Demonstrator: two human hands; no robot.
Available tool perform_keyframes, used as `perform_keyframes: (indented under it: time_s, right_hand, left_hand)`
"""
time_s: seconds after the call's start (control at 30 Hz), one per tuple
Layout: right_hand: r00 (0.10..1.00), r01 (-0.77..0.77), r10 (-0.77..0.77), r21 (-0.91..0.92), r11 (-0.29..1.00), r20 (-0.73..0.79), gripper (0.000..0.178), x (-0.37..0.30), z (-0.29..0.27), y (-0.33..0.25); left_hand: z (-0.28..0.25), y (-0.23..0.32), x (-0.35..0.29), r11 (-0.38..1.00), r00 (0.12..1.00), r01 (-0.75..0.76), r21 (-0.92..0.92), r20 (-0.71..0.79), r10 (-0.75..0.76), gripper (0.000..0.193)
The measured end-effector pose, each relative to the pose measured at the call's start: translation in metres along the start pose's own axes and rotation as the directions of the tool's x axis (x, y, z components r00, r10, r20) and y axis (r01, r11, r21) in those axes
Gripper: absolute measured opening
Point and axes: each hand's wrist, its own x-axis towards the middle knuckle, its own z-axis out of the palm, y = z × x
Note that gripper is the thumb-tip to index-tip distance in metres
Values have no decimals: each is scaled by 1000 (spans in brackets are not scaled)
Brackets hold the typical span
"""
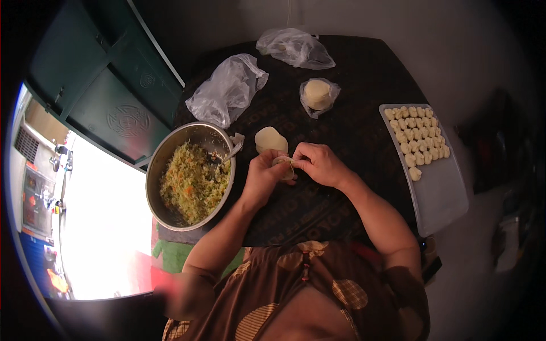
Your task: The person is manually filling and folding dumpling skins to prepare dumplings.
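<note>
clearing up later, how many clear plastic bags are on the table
3: one large bag just beyond the bowl, one far bag near the table's far edge, one small bag at the pale dough stack. Folds may hide more.

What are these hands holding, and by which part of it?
A round dough wrapper: the left hand holds its left side, while the right hand pinches its right edge.
</note>
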Motion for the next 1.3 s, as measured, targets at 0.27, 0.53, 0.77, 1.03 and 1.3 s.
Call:
perform_keyframes:
  time_s: [0.27, 0.53, 0.77, 1.03, 1.3]
  right_hand:
    - [999, 19, -20, -30, 999, -37, 12, 0, -3, 4]
    - [987, 152, -158, -169, 974, -26, 10, -1, 1, 1]
    - [966, 253, -257, -213, 944, 6, 11, 0, 1, -1]
    - [997, 71, -71, -15, 997, 24, 14, 0, -2, -3]
    - [992, 121, -122, -102, 987, -10, 10, 0, -3, -3]
  left_hand:
    - [0, 11, 0, 981, 995, 94, -167, -20, -99, 23]
    - [-1, -3, 9, 999, 999, 28, -34, -26, -29, 15]
    - [2, -1, 7, 988, 998, 13, 152, -63, -3, 14]
    - [-2, 5, 2, 997, 1000, 20, 75, 3, -20, 23]
    - [-7, 3, -1, 980, 998, 46, -192, -22, -52, 20]
